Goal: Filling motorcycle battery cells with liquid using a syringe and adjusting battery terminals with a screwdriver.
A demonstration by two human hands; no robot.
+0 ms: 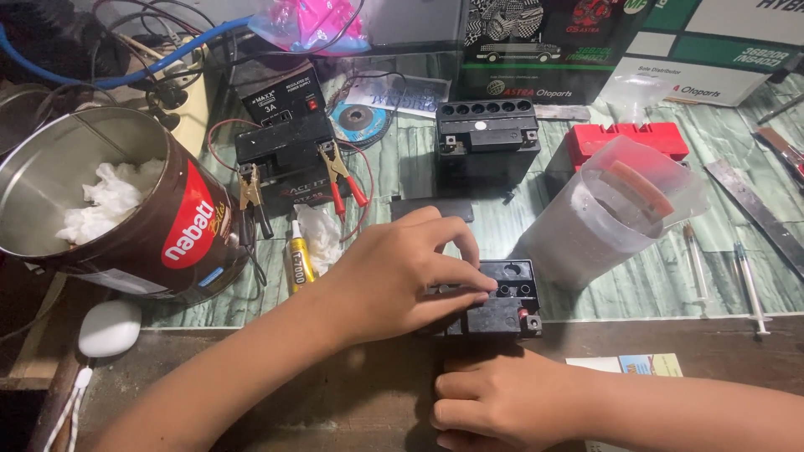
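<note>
This is a small battery-repair workshop, set up on a cluttered surface [670,285] covered with green marbled sheet. It holds several black box-shaped vehicle batteries [487,138], a black charger box [283,96] with red and yellow crocodile clips [342,172], a grey grinding disc [362,121], plastic syringes [748,289], a small yellow tube of glue [299,261], metal strips [756,213] and printed cardboard battery cartons [544,50] stacked at the back.

Small battery [502,305] at lower centre of the surface [653,285] — left hand [394,276] on top of it, right hand [494,398] just below. Second battery [487,138] above it, upper centre. Tin can [109,209] at left, tissue inside. Plastic jug [607,209] right of centre; syringes [724,272] further right.
</note>
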